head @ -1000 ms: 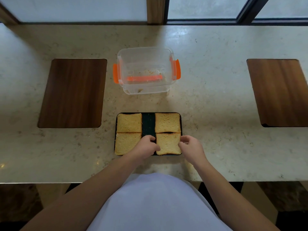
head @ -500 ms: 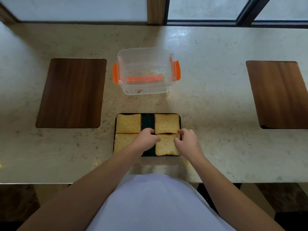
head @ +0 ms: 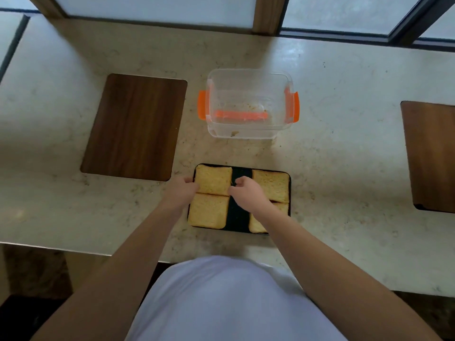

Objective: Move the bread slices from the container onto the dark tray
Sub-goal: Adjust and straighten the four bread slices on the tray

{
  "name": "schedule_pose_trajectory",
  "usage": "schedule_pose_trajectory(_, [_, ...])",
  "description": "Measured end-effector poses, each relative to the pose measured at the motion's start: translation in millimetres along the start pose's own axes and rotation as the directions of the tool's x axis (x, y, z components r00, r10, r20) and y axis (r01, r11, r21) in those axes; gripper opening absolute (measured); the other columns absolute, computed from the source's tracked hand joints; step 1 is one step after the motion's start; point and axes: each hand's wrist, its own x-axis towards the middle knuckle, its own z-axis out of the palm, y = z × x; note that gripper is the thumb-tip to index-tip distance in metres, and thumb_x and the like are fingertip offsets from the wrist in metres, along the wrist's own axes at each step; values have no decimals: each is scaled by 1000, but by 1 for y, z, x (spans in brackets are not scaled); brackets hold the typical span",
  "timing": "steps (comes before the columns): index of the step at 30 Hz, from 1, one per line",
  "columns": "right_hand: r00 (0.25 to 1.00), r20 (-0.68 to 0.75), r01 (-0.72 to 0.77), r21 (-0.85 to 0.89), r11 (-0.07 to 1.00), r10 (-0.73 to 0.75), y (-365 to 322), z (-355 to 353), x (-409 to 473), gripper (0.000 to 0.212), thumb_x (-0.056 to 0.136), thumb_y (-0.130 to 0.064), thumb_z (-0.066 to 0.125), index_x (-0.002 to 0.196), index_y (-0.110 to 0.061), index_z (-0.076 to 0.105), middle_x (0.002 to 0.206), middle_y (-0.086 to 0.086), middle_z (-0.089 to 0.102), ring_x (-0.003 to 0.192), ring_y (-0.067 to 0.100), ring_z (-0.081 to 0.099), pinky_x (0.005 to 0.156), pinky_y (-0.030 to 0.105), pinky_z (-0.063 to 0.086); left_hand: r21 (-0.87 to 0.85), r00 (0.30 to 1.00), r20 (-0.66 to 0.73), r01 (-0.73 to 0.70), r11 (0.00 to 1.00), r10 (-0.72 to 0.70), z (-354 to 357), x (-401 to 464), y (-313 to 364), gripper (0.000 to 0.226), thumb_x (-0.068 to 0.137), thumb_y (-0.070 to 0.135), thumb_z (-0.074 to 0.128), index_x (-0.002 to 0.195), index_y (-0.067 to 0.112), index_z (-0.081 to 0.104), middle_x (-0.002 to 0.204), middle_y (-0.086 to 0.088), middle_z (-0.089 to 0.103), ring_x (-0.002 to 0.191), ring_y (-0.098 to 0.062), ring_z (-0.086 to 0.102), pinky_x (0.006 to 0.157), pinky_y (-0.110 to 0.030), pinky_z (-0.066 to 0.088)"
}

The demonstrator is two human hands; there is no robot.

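Both hands, L [head: 181,193] & R [head: 248,193], pinch far-left slice [head: 213,180] at 9 & 3 o'clock edges, likely squaring it on tray [head: 240,217]. Container [head: 248,104] at 12, empty.

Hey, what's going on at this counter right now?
A person is arranging bread on a dark tray. Four slices lie on it, two on each side with a bare strip down the middle. The left hand and right hand are at either edge of the far left slice, apparently nudging it into place. The clear container with orange clips sits beyond the tray, holding only crumbs.
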Motion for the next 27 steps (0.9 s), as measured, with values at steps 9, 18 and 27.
schedule_pose_trajectory(9, [997,10,-81,129,988,80,-1,-1,10,63,92,-23,55,151,-9,36,96,-4,59,80,9,59,86,39,58,-15,996,51,80,997,-79,3,6,5,29,89,16,63,117,12,61,105,-1,58,104,-23,56,94,-43,48])
schedule_pose_trajectory(18, [992,26,-127,143,981,124,-4,3,14,65,90,-26,52,152,-12,36,103,-1,63,87,12,61,91,43,57,0,998,35,54,999,-54,14,11,15,40,84,12,60,64,31,31,67,9,34,55,-6,32,52,-27,25])
schedule_pose_trajectory(27, [990,28,-142,188,972,140,2,1,14,68,87,-30,56,149,-11,39,129,10,60,112,22,58,97,45,53,-81,996,47,75,994,-72,31,9,17,29,86,21,62,71,27,37,74,10,35,62,-5,35,57,-29,30])
